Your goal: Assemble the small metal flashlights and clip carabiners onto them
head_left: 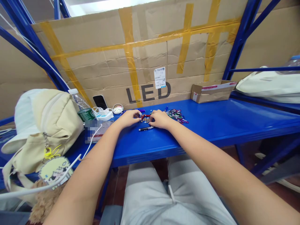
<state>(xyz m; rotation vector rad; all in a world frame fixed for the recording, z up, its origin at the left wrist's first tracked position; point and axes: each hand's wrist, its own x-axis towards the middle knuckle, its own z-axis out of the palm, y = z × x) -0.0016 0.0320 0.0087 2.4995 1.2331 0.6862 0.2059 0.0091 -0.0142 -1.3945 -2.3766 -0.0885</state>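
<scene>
My left hand (pixel 130 118) is closed, its thumb and fingertips pinching a small red pen part (pixel 142 117). Opposite it, my right hand (pixel 160 119) has curled fingers resting low by the table; whatever they hold is hidden. Between the hands lies a small heap of shiny little pieces (pixel 146 120), too small to name. A black pen (pixel 145 128) lies in front of them, nearer to me. Right behind my right hand spreads a pile of colourful pens (pixel 177 115). One purple pen (pixel 142 110) lies beyond my left hand.
The blue table (pixel 211 122) backs onto a taped cardboard sheet (pixel 100 68). An open cardboard box (pixel 212 91) stands at the back right. Leftward are a beige backpack (pixel 51 122), a bottle (pixel 82 106), a power strip (pixel 104 115), a phone (pixel 99 102) and a white cable (pixel 92 139).
</scene>
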